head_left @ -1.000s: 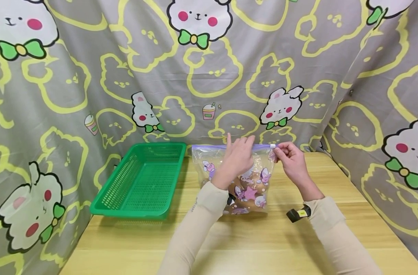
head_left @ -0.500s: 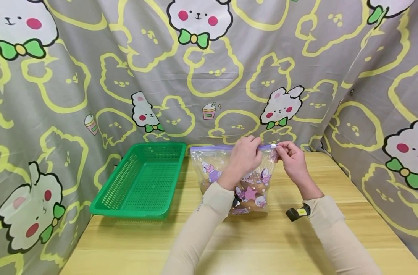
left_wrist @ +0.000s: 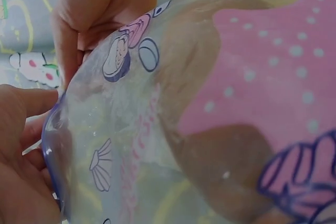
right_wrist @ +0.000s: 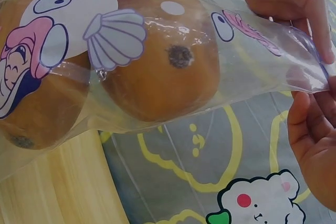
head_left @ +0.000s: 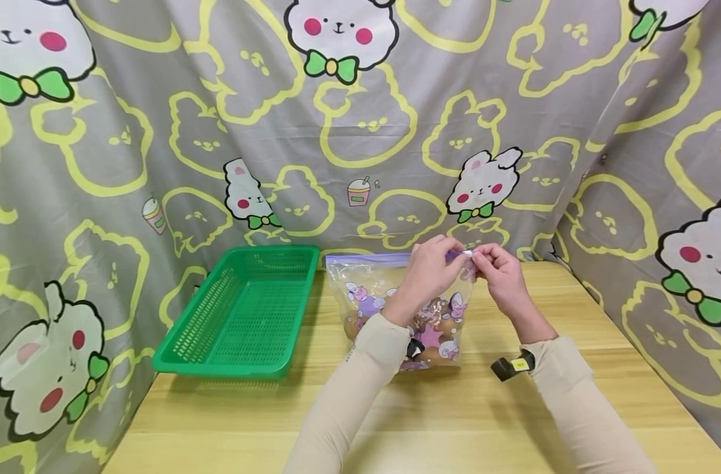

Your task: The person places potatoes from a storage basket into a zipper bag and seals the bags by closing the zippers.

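Together left hand (head_left: 429,266), right hand (head_left: 498,271) pinch purple zip strip of glossy clear printed bag (head_left: 390,296); round brown fruit inside.

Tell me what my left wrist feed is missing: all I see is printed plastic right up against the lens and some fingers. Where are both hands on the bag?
Observer: Head view: left hand and right hand both pinch the zip-top bag at the right end of its purple seal strip, close together.
Operator: Is the bag lifted or on the table?
Observer: Its bottom rests on the wooden table; the hands hold the top upright.
Operator: What's inside?
Observer: Right wrist view shows round brown fruits, one with a dark spot.
Operator: Anything beside it?
Observer: A green mesh basket stands to the bag's left, apart from it.
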### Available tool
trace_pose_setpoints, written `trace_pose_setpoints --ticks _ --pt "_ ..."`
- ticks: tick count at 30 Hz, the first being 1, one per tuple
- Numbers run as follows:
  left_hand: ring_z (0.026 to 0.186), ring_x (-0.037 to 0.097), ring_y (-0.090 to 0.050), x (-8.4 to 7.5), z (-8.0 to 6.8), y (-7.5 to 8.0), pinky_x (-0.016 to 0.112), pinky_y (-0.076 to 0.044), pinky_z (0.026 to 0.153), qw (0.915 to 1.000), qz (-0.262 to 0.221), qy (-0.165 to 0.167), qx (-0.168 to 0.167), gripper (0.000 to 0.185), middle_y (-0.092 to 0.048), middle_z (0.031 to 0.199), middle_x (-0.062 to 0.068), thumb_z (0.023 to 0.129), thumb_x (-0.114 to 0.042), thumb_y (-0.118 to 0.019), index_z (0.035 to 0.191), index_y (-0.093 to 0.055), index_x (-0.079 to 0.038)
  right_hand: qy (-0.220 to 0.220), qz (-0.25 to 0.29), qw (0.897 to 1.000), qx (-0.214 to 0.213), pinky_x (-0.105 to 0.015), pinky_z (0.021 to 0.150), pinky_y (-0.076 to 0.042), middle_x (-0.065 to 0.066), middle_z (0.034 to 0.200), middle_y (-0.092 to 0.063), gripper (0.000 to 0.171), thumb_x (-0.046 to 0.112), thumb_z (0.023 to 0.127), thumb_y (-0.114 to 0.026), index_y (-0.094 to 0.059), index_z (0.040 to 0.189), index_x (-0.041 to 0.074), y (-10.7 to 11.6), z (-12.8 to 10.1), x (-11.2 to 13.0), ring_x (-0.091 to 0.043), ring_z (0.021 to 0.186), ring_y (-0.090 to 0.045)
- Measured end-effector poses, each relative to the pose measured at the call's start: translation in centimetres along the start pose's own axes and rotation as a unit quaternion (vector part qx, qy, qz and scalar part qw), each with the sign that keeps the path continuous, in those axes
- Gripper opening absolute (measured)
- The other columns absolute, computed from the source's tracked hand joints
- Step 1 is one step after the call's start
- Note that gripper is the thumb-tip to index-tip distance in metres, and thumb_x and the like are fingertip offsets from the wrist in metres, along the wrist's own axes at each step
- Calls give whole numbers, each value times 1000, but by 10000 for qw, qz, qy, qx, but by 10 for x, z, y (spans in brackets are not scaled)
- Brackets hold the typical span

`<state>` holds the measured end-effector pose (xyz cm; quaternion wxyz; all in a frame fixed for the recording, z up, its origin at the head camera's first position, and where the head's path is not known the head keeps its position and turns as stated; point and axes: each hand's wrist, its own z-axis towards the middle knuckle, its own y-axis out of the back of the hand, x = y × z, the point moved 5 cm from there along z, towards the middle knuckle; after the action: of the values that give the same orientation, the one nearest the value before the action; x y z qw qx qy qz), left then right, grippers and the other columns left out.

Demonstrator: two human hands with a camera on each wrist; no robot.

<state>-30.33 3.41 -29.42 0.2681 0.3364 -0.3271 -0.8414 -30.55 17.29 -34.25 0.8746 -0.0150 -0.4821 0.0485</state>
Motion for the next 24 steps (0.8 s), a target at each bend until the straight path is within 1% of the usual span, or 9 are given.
trace_pose_setpoints --ticks 4,7,11,19,24 --pt "72 2 -50 -1 -1 0 26 -35 78 10000 57 4 -4 16 -61 87 -10 92 -32 -62 96 -71 -19 60 46 10000 -34 -17 56 -48 0 71 -59 12 0 96 -50 -55 87 -6 -1 0 2 -7 62 -56" --pt "75 2 -51 -2 -1 -1 26 -35 77 9998 197 -4 -9 16 -61 88 -11 93 -32 -60 95 -70 -19 102 9 9999 -41 -17 56 -46 0 70 -57 16 -1 96 -50 -49 88 -14 -3 0 4 -6 62 -54" --pt "78 4 -53 -2 -3 -1 26 -35 77 9991 422 -18 -40 15 -61 89 -11 93 -32 -59 93 -69 -20 115 -124 9999 7 -17 56 -45 0 68 -53 21 -1 97 -46 -43 89 -20 -6 0 5 -6 61 -51" --pt "83 5 -54 -4 -5 2 27 -36 77 9967 792 -77 -132 14 -61 91 -12 93 -32 -59 92 -69 -22 97 -330 9994 -21 -17 57 -45 0 68 -52 20 0 97 -45 -44 89 -19 -4 -1 6 -7 61 -50" --pt "83 5 -54 -2 -6 2 26 -36 77 9967 786 -99 -154 14 -61 91 -11 93 -32 -59 94 -69 -22 90 -707 9974 90 -19 57 -45 -3 70 -53 19 3 98 -47 -47 92 -15 -2 -1 5 -9 61 -51"
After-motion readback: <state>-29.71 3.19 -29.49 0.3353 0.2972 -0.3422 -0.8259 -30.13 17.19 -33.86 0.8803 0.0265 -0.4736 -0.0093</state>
